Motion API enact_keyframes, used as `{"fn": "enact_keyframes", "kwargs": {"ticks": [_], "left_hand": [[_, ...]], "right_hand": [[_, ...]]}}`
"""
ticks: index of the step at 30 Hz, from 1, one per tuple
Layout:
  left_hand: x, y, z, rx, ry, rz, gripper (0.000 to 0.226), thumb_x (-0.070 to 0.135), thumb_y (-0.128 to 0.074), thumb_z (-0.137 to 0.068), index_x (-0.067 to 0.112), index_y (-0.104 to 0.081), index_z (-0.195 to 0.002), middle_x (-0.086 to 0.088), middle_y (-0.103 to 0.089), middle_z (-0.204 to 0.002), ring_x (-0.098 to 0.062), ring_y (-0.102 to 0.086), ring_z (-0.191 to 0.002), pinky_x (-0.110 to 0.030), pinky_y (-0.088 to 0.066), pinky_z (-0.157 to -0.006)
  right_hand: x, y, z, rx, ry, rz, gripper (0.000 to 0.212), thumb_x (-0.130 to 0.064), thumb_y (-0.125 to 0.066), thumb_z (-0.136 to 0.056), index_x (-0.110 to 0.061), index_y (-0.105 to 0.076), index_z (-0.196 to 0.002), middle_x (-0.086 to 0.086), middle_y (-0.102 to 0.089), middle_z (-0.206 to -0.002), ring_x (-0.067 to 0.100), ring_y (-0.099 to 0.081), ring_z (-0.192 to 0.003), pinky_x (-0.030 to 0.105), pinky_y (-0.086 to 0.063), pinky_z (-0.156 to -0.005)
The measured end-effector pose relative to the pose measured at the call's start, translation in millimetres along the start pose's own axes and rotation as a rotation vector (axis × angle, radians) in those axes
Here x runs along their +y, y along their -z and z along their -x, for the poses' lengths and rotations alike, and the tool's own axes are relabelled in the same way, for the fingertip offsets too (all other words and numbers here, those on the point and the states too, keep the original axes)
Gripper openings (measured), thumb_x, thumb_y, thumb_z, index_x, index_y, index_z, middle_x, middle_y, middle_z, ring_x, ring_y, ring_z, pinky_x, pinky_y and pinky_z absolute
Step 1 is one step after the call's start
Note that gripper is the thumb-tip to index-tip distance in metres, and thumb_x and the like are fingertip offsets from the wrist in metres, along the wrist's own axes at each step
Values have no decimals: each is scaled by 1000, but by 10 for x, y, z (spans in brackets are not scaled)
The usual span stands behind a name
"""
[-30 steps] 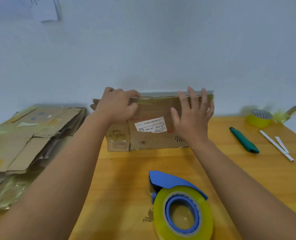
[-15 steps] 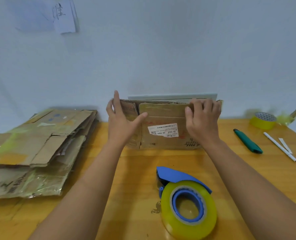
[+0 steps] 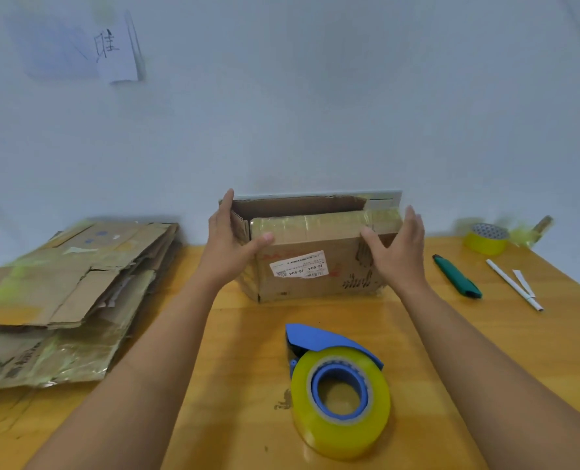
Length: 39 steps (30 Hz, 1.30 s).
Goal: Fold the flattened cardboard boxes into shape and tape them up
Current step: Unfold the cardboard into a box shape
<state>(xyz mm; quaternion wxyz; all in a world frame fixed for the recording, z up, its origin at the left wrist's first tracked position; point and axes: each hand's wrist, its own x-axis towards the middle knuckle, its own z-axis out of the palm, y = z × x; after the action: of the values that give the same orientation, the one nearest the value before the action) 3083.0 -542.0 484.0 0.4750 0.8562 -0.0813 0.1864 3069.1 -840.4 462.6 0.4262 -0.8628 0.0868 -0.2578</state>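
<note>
1. Your left hand cups the box at its left end, fingers straight along the side flap and thumb pressed on the near face, which squares that corner
2. Your right hand is released, fingers straight, at the right end; contact is unclear, so I judge it ready to press that side in
3. The box stands at the table's far middle against the wall, top not yet closed, old tape on its near flap
4. The tape dispenser lies near you, within easy reach for sealing
5. Flat boxes wait stacked at left; a knife, pens and a spare roll sit right
</note>
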Motion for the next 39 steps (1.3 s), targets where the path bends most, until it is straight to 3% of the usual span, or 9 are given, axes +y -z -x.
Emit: {"fn": "enact_keyframes", "kwargs": {"ticks": [5, 12, 16, 21, 25, 27, 31, 35, 39], "left_hand": [[54, -32, 45, -83, 43, 170, 124, 71, -77, -64, 61, 18, -143, 13, -16, -164, -15, -32, -144, -36, -39, -109], [59, -52, 53, -16, 141, 183, 117, 74, -75, -63, 46, -7, -154, 3, -30, -159, -19, -42, -138, -39, -46, -106], [123, -48, 157, -35, 275, 219, 99, 87, -59, -66, 41, -31, -148, 12, -57, -128, 4, -60, -96, -20, -53, -72], [244, 124, 160, -67, 227, 529, 68, 92, -42, -72, 52, -56, -125, 12, -65, -127, -9, -60, -118, -36, -44, -100], [221, 200, 140, -32, 338, 625, 99, 89, -12, -77, 29, -39, -151, 1, -47, -151, -17, -39, -142, -45, -23, -120], [215, 180, 139, 48, 452, 508, 95, 84, -15, -83, 25, -29, -156, -2, -38, -157, -22, -35, -144, -51, -20, -121], [174, 219, 196, 10, 354, 659, 50, 54, -32, -104, 25, -54, -139, -8, -59, -136, -24, -53, -124, -46, -40, -109], [105, 280, 243, -138, 261, 733, 59, 61, -33, -100, 21, -58, -136, -9, -65, -127, -26, -58, -116, -37, -48, -89], [109, 222, 264, -150, 201, 615, 58, 52, -60, -89, 23, -52, -139, 2, -63, -132, -16, -58, -121, -35, -44, -101]], "right_hand": [[-47, 5, 6, -77, -79, -209, 88, -57, -62, -90, -25, -15, -158, 5, -36, -156, 27, -39, -140, 49, -43, -109], [-56, -48, 6, -85, -131, -263, 84, -60, -63, -89, -25, -21, -154, 3, -46, -148, 26, -47, -132, 40, -47, -97], [-68, -101, 8, -117, -198, -317, 85, -67, -60, -86, -25, -26, -152, 1, -48, -146, 26, -48, -131, 46, -48, -100], [-137, -53, -59, -97, -285, -773, 62, -67, -44, -93, -26, -48, -139, -3, -61, -125, 20, -56, -119, 39, -48, -96], [-136, 41, -95, -225, -418, -996, 62, -65, -37, -99, -14, -68, -118, 1, -71, -105, 23, -63, -108, 32, -51, -90], [-160, 42, -76, -264, -423, -918, 61, -63, -37, -100, -15, -72, -110, -5, -74, -90, 20, -63, -104, 29, -47, -86], [-139, 80, -56, -234, -481, -832, 61, -69, -39, -97, -16, -70, -105, 2, -70, -103, 19, -60, -105, 33, -44, -82], [-109, 124, -45, -270, -514, -918, 58, -68, -54, -91, -14, -69, -108, 5, -72, -101, 24, -62, -99, 35, -57, -70], [-131, 98, -57, -329, -399, -858, 26, -50, -66, -91, -29, -80, -98, -10, -76, -84, 22, -58, -98, 33, -49, -77]]}}
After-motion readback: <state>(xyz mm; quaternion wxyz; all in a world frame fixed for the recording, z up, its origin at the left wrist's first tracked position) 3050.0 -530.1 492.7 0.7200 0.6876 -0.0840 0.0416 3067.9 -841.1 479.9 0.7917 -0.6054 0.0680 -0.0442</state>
